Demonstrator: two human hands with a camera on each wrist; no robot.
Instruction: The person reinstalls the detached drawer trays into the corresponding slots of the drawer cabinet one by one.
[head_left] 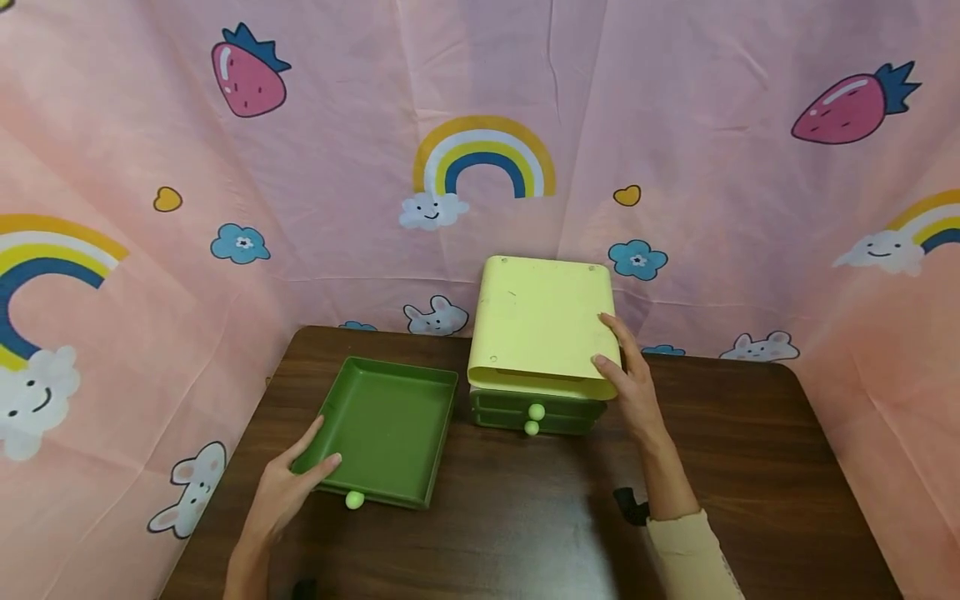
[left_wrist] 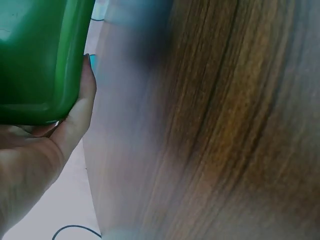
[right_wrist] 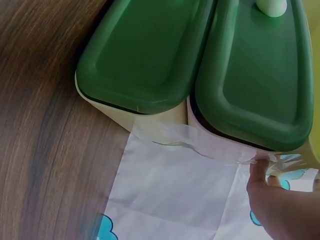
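An empty green drawer with a light green knob lies at the left. My left hand grips its front left corner, thumb over the rim and fingers along the side; the left wrist view shows the green corner against that hand. An empty yellow casing, its open front toward me, sits on a stack of two closed green drawers. My right hand holds the casing by its right side. In the right wrist view, fingers lie beside the stack's clear tape.
The dark wooden table carries everything. A patterned pink cloth hangs behind and on both sides, close behind the casing. A small black object shows next to my right forearm, another black piece at the bottom edge.
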